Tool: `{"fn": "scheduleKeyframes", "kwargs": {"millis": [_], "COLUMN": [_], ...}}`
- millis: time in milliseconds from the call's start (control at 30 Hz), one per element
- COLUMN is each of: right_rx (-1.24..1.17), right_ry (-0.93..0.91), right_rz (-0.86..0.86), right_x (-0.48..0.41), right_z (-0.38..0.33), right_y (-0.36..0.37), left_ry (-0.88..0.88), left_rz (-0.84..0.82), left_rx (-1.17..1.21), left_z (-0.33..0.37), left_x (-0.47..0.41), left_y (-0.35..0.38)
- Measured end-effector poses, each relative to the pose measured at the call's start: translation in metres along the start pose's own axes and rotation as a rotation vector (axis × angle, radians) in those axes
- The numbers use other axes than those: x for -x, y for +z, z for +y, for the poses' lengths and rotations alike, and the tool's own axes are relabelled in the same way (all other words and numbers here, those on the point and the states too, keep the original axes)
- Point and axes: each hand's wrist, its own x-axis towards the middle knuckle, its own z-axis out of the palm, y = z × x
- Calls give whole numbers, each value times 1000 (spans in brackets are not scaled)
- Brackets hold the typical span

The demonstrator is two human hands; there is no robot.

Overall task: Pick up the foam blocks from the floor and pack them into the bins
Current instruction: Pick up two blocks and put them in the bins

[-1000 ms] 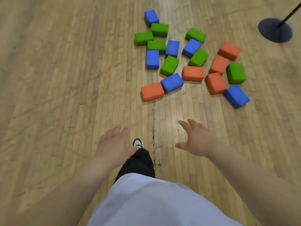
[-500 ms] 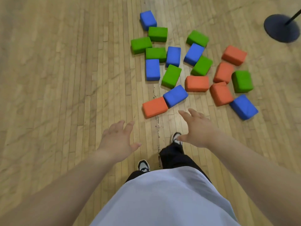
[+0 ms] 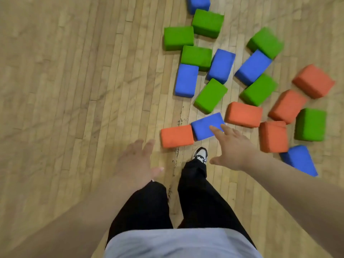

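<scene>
Pale wooden floorboards (image 3: 65, 94) run away from the person, with a dark scuffed seam (image 3: 176, 157) between the feet. Closest to the camera are a pale shirt hem (image 3: 176, 244) and black trousers (image 3: 197, 194), with one black-and-white shoe (image 3: 200, 155) showing ahead.

Both bare arms are stretched forward and down. The left hand (image 3: 137, 161) hangs over bare boards just left of the nearest orange block (image 3: 176, 135). It is blurred, but the fingers look straight and close together, thumb out to the side, holding nothing. The right hand (image 3: 234, 148) has its fingers spread wide. Its fingertips (image 3: 214, 128) overlap the near edge of the nearest blue block (image 3: 204, 124) — whether they touch it cannot be told. That block lies tilted, against the orange one's right end.

Beyond, the other foam blocks lie scattered on the floor, many touching. A low blue block (image 3: 299, 160) shows past the right forearm, and four orange blocks (image 3: 243, 114) sit to the right around a lone green block (image 3: 310, 124). Farther off is a mixed group of green and blue blocks (image 3: 211, 94). The farthest blue block (image 3: 198, 3) is cut off by the top edge.
</scene>
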Motion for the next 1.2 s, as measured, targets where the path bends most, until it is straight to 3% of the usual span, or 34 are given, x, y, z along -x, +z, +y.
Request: {"fn": "scheduleKeyframes", "kwargs": {"millis": [233, 600, 800, 1033, 1200], "right_rx": [125, 414, 514, 493, 348], "right_ry": [-70, -137, -244, -82, -12], "right_rz": [-96, -174, -102, -82, -186], "right_x": [-201, -508, -544, -522, -519], "right_z": [46, 128, 151, 135, 130], "right_y": [46, 248, 278, 278, 279], "left_ry": [66, 125, 203, 192, 236], "left_rz": [-97, -144, -126, -185, -286], "left_rx": [40, -8, -121, 21, 104], "left_z": [18, 21, 5, -1, -15], "left_x": [-193, -485, -531, -499, -474], "left_y": [63, 299, 338, 339, 349]}}
